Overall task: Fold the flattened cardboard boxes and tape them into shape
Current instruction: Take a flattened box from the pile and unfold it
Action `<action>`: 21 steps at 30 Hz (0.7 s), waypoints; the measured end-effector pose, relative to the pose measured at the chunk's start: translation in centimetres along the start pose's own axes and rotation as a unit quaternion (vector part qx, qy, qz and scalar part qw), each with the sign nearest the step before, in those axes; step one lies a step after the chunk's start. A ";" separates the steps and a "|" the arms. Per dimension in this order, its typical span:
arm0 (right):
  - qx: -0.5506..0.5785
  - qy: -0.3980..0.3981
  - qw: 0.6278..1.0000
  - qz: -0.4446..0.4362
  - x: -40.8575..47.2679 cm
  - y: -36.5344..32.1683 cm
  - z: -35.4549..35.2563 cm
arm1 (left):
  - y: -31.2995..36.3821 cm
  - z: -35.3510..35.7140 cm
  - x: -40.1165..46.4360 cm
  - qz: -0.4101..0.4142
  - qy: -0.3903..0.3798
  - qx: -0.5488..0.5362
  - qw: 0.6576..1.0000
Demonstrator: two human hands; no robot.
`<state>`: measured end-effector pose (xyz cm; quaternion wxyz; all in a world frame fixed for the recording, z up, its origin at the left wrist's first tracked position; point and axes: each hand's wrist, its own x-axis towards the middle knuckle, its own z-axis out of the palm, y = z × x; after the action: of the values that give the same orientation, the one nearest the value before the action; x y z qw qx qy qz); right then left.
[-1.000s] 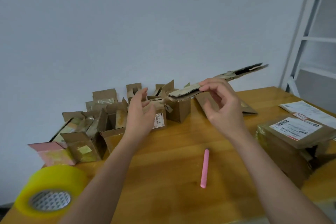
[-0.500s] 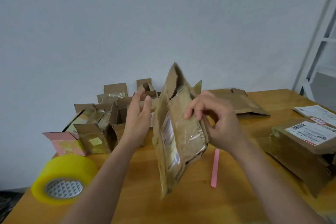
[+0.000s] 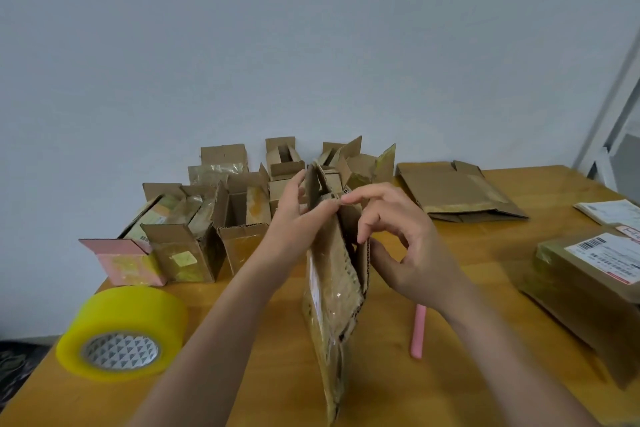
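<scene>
Right of the fat yellow tape roll, the left hand and right hand pinched the top flaps of a flattened brown cardboard box held upright above the tabletop. Opening was apparently underway; the next move called for spreading its walls square.

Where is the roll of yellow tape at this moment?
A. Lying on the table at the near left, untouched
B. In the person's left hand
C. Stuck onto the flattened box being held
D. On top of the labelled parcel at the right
A: the yellow tape roll lies on the table at the near left, while both hands hold the flattened box.
</scene>
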<state>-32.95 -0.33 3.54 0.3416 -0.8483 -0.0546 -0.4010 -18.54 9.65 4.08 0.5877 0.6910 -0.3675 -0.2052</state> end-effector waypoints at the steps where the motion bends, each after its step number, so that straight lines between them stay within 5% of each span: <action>1: -0.011 -0.006 1.000 0.015 -0.2 0.3 0.0 | -0.2 -0.2 0.1 -0.004 0.003 -0.011 1.000; 9: 0.033 -0.047 0.989 0.135 -1.4 1.4 0.0 | -0.9 -3.6 -0.6 -0.019 0.073 -0.060 0.995; 16: -0.026 0.116 0.959 0.256 -0.7 2.1 0.0 | -1.6 -5.2 -2.9 0.047 0.140 -0.062 0.987; 21: -0.025 0.112 0.962 0.249 -1.6 3.0 1.1 | -3.3 -5.2 -5.2 0.145 0.104 -0.018 0.984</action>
<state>-32.25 -1.62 0.34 0.4133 -0.7928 0.2073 -0.3971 -17.29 17.07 1.25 0.6587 0.6370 -0.3970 -0.0519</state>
